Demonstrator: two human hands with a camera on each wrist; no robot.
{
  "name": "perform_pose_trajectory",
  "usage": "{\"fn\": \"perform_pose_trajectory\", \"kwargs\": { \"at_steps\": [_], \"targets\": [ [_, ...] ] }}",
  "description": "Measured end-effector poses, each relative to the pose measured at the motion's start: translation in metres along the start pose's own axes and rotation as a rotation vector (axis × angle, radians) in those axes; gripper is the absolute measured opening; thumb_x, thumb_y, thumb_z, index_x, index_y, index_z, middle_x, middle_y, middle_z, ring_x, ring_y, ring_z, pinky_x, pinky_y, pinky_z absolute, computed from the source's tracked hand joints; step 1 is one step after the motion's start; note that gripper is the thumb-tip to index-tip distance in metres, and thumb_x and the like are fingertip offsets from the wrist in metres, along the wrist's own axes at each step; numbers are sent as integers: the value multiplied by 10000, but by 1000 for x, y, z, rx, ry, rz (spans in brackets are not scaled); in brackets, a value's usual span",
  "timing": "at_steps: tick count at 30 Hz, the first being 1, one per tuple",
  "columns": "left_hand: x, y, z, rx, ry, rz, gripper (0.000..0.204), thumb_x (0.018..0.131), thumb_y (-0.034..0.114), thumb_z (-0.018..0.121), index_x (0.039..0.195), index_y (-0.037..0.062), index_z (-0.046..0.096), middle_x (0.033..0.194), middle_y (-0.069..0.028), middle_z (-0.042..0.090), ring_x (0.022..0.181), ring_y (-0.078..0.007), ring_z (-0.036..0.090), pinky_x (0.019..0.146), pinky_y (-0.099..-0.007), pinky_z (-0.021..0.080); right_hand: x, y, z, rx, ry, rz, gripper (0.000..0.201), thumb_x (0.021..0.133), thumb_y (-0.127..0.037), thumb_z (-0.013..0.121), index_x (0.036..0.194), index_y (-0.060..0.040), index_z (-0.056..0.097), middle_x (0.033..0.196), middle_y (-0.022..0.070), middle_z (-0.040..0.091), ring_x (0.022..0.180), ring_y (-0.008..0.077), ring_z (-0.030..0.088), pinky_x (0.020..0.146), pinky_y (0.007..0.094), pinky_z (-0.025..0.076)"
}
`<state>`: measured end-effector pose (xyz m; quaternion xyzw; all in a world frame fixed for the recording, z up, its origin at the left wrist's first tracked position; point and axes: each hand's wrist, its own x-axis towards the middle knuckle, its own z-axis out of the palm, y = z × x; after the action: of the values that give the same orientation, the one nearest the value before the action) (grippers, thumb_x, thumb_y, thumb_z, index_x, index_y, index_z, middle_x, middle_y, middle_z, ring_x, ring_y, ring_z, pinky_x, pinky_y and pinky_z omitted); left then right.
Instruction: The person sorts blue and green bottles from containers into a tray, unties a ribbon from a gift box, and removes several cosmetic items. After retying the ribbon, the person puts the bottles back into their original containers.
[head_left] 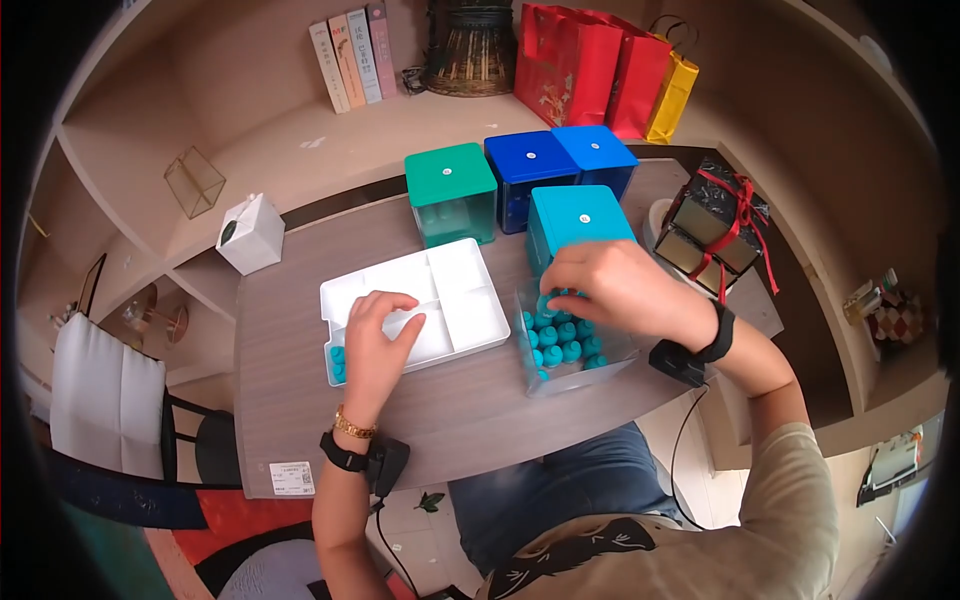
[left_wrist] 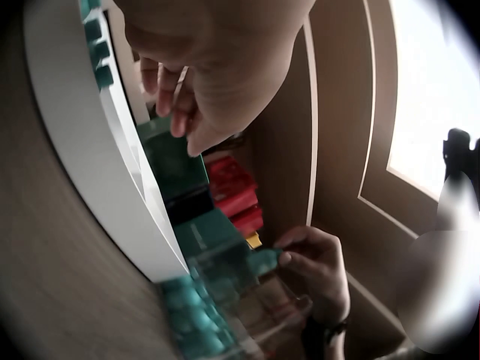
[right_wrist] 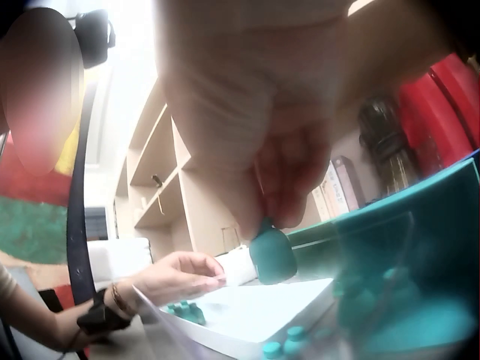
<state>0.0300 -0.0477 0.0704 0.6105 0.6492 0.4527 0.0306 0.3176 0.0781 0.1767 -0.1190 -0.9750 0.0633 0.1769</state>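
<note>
My right hand (head_left: 608,282) pinches a small teal bottle (right_wrist: 273,256) by its narrow top. It is above a clear drawer (head_left: 578,381) holding several more teal bottles (head_left: 570,350). The drawer lies in front of a teal-topped box (head_left: 582,215). Over the left part of a white divided tray (head_left: 468,318) hangs my left hand (head_left: 372,338), fingers loosely bent and nothing in them. Several teal bottles (head_left: 338,364) stand in the tray's front left compartment, partly behind this hand in the head view.
Behind the tray stand a green-lidded box (head_left: 450,172), a dark blue one (head_left: 528,155) and a lighter blue one (head_left: 600,150). Ribboned black boxes (head_left: 715,225) sit at the right. A white cube (head_left: 250,235) is at the left. Red bags (head_left: 565,65) and books (head_left: 352,60) line the shelf.
</note>
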Motion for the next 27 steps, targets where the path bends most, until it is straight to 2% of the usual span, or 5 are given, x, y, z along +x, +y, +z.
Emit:
{"fn": "perform_pose_trajectory", "kwargs": {
  "at_steps": [1,11,20,26,27],
  "targets": [
    [0,-8,-3,56,-7,40,165,790,92,805,922,53,714,915,-82,694,887,-285,620,883,-399,476,-2,3,7,-53,8,-18,135,824,-122,756,895,-52,665,873,96,660,845,291,691,682,400,554],
    [7,-30,-71,108,-483,-60,270,712,174,870,932,84,743,960,-64,695,1002,-272,601,938,-392,439,-9,17,43,-275,7,-156,85,747,-93,655,806,-55,608,820,64,599,832,232,668,654,343,566],
    [5,-33,-71,225,-565,-54,224,701,202,867,889,130,768,963,-37,652,1004,-265,556,972,-388,401,-10,13,41,-285,5,-155,95,747,-83,643,831,-59,607,856,65,588,866,237,653,669,340,564],
    [5,-40,-65,131,-445,9,181,714,197,847,854,114,767,956,-56,659,998,-291,550,961,-414,423,-8,6,37,-219,16,-120,145,756,-65,687,885,-44,623,869,79,598,858,256,662,673,368,557],
    [8,-36,-67,121,-426,61,161,794,182,821,887,79,739,978,-63,686,1009,-244,612,920,-398,483,-7,3,33,-200,27,-115,159,759,-63,705,898,-46,630,870,81,602,856,258,664,674,372,555]
  ]
}}
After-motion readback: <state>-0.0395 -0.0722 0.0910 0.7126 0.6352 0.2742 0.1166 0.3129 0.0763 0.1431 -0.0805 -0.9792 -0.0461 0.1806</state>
